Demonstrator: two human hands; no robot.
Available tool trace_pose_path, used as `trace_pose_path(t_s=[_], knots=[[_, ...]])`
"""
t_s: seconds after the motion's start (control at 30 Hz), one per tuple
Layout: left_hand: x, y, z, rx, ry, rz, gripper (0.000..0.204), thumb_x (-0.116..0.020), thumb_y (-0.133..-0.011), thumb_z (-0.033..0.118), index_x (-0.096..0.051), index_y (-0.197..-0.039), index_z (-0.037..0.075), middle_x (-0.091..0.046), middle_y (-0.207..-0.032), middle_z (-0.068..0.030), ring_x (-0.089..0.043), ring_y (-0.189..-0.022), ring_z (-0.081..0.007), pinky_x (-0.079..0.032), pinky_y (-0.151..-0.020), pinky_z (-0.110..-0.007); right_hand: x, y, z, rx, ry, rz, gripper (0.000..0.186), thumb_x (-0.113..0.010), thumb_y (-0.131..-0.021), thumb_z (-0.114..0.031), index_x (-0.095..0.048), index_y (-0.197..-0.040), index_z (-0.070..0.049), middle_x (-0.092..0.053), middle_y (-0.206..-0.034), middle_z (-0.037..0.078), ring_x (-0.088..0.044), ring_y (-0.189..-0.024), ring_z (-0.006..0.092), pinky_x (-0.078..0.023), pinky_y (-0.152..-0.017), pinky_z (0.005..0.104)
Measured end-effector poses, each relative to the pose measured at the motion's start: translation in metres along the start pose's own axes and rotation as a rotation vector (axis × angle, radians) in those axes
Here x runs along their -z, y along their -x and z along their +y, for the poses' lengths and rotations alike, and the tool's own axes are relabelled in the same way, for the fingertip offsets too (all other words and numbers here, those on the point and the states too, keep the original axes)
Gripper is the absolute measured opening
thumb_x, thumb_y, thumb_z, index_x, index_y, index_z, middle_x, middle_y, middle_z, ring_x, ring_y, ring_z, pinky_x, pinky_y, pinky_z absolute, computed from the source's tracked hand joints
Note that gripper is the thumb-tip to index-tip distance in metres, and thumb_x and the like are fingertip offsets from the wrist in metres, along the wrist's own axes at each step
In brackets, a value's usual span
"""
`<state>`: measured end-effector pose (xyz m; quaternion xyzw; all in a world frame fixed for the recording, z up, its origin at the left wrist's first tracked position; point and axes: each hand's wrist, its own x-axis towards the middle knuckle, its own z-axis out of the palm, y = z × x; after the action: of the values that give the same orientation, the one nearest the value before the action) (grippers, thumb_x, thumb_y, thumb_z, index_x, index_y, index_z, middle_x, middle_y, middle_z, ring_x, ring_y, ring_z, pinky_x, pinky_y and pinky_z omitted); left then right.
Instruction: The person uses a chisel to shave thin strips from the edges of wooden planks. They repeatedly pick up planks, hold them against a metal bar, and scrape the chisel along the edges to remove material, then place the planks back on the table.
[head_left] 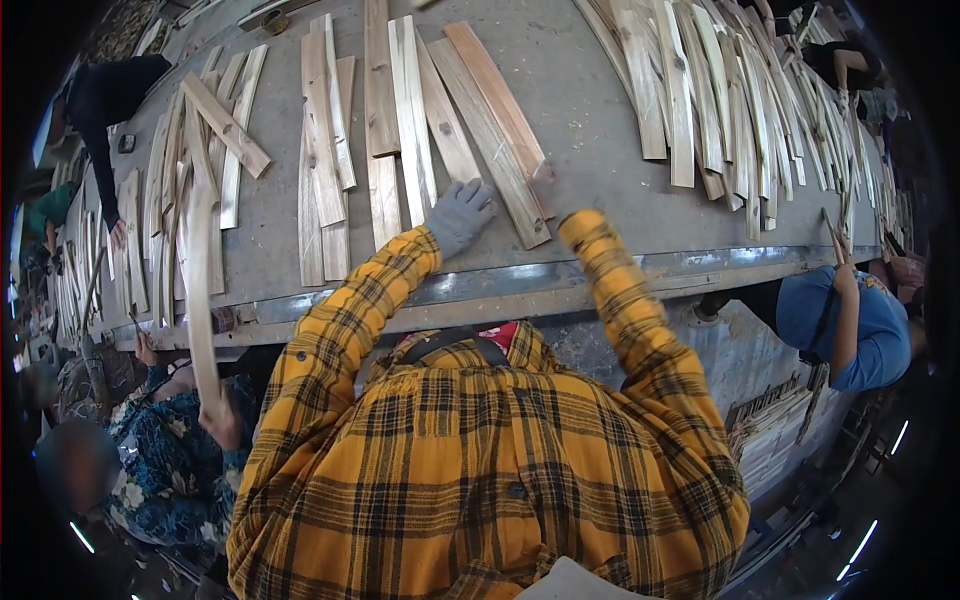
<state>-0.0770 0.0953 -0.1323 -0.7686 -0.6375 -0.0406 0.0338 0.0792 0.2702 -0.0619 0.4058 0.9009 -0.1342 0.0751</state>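
The wearer's yellow-and-black plaid shirt (480,450) fills the near part of the view, both sleeves reaching forward; to its left, a co-worker in a blue floral top (180,440) grips the lower end of a long pale slat (200,290), which rises over the near edge; to its right stands another co-worker in a blue T-shirt (850,325), a thin strip of wood (834,236) at their hand.

Beyond the shirt runs the shiny metal edging (520,284) of the grey tabletop (590,150); just past it is the left hand (462,215), in a grey glove, its fingers side by side and slightly bent by the lower end of a knotted board (449,130); whether they press on it I cannot tell; the right hand (543,188) is a blur at the near end of a reddish plank (495,95), so its grip cannot be told.

The reddish plank slants away beside a grey-brown plank (490,140); left of the knotted board lie a pale plank (410,120) and a darker plank (380,80); farther off, a heap of slats (690,90) spreads to the right; at far left, a person in a dark top (110,85) reaches over the tabletop.
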Motion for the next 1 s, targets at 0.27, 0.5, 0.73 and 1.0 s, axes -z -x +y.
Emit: trace_pose_path(t_s=[0.27, 0.5, 0.73, 1.0], knots=[[0.036, 0.029, 0.008, 0.234, 0.067, 0.01, 0.036, -0.067, -0.077, 0.023, -0.061, -0.11, 0.011, -0.054, -0.116, -0.0121, -0.047, -0.118, -0.0305, -0.038, -0.1, -0.043, -0.056, -0.014, 0.033, -0.217, -0.059, 0.204, 0.048, -0.064, -0.085, -0.036, -0.048, -0.127, -0.017, -0.063, -0.103, 0.02, -0.064, -0.096, 0.0378, -0.052, -0.078, 0.0497], [0.038, 0.005, 0.059, 0.927, 1.379, 0.071, 0.037, -0.064, -0.087, 0.019, -0.057, -0.119, 0.004, -0.062, -0.108, -0.0122, -0.063, -0.094, -0.0262, -0.054, -0.08, -0.037, -0.088, -0.012, 0.069, -0.164, -1.175, -0.207, 0.049, -0.069, -0.087, -0.026, -0.054, -0.128, -0.004, -0.066, -0.095, 0.014, -0.066, -0.085, 0.0235, -0.053, -0.072, 0.0361], [0.036, -0.006, 0.071, 0.693, 2.111, -0.078, 0.027, -0.063, -0.09, 0.011, -0.056, -0.113, -0.001, -0.067, -0.095, -0.0123, -0.069, -0.091, -0.0229, -0.058, -0.079, -0.035, -0.049, 0.06, 0.025, -0.438, -1.663, -0.305, 0.042, -0.068, -0.089, -0.02, -0.058, -0.118, 0.008, -0.066, -0.092, 0.01, -0.062, -0.069, 0.0158, -0.051, -0.057, 0.0277], [0.065, -0.018, 0.092, 0.822, 0.813, -0.164, 0.051, -0.069, -0.075, 0.049, -0.061, -0.096, 0.003, -0.067, -0.082, -0.017, -0.067, -0.077, -0.0333, -0.053, -0.07, -0.042, -0.054, 0.047, -0.019, -0.326, -1.253, -0.198, 0.062, -0.076, -0.08, -0.02, -0.051, -0.131, 0.004, -0.065, -0.099, 0.011, -0.062, -0.075, 0.0161, -0.051, -0.065, 0.0273]])
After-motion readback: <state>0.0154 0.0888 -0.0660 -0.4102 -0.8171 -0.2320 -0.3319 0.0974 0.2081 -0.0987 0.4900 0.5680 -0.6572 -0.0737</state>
